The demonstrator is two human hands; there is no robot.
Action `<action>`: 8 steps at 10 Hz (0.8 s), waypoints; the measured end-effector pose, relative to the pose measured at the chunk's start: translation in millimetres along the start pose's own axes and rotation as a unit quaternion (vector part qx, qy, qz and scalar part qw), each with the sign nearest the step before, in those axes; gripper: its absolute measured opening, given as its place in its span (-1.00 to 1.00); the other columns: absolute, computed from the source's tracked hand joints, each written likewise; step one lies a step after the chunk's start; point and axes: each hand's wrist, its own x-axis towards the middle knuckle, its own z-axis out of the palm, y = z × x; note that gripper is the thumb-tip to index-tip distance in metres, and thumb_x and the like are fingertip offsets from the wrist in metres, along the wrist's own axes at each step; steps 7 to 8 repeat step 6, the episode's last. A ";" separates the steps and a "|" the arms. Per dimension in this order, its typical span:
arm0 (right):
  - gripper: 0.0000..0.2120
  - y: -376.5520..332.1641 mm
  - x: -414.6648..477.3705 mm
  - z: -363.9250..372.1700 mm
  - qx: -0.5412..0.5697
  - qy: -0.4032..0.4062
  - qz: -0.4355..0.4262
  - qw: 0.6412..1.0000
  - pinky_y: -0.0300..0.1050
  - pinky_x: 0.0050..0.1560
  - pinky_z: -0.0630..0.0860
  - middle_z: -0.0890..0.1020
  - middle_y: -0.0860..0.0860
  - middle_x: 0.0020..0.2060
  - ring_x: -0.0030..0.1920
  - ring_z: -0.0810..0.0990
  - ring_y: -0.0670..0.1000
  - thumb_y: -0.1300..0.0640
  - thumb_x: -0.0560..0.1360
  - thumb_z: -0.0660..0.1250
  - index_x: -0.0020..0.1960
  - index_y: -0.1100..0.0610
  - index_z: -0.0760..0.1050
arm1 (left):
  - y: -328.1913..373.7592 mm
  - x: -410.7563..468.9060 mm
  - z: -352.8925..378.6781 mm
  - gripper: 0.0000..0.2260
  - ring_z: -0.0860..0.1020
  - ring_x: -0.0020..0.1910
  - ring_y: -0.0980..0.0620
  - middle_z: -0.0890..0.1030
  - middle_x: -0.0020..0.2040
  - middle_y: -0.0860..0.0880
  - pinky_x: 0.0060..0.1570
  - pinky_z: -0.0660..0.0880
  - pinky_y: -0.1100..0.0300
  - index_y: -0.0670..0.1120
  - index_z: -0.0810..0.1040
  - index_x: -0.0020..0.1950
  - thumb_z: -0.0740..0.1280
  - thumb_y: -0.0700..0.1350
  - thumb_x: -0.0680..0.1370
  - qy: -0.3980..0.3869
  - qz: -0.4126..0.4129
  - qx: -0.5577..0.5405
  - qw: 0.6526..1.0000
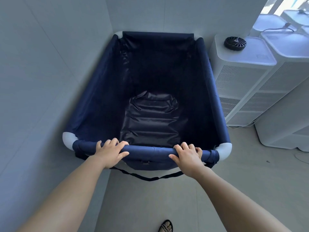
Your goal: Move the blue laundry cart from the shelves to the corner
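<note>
Down at the floor a sandalled foot [165,226] stands on the pale tiles, close behind the cart. Both bare arms reach forward to the near rail [150,150] of the blue laundry cart [215,91], and each hand is clamped on it: the left hand [111,152] has its fingers [115,141] curled over the top of the padded tube with the thumb underneath, and the right hand [186,156] grips the same rail nearer the white corner joint [224,150]. A black strap [150,178] hangs slack below the rail. The cart looks empty, only its dark liner showing. Its left side runs close along the left wall [41,81], and its far end sits right up at the back wall, so it seems tucked into the corner already. White appliance units [242,91] stand just beside its right side, a small black fan [235,43] on top of one. No shelves are in sight. I'd say the move is almost finished; what's left is perhaps a last nudge and letting go.
</note>
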 end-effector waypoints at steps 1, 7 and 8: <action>-0.58 -0.7 -2.0 -1.1 0.003 -0.003 -0.001 1.000 0.08 0.27 0.16 0.43 -0.02 0.12 0.14 0.35 0.08 -0.26 0.56 -0.02 0.26 -0.04 0.32 | 2.7 -4.6 -1.3 -0.61 0.19 0.40 0.04 0.30 0.36 0.09 0.44 -0.08 -0.23 0.25 0.12 0.44 -0.01 0.20 0.61 0.007 0.003 -0.018 1.000; -0.65 -40.2 -85.5 -52.3 0.128 0.116 -0.105 0.979 -0.05 0.10 0.36 0.46 -0.04 0.14 0.12 0.42 0.03 -0.18 0.56 0.12 0.23 -0.01 0.39 | 65.8 -106.3 -17.6 -0.66 0.47 0.24 -0.06 0.55 0.24 -0.01 0.30 0.34 -0.09 -0.01 0.42 0.36 0.15 0.01 0.60 0.344 0.033 -0.133 0.929; -0.65 -40.2 -85.5 -52.3 0.128 0.116 -0.105 0.979 -0.05 0.10 0.36 0.46 -0.04 0.14 0.12 0.42 0.03 -0.18 0.56 0.12 0.23 -0.01 0.39 | 65.8 -106.3 -17.6 -0.66 0.47 0.24 -0.06 0.55 0.24 -0.01 0.30 0.34 -0.09 -0.01 0.42 0.36 0.15 0.01 0.60 0.344 0.033 -0.133 0.929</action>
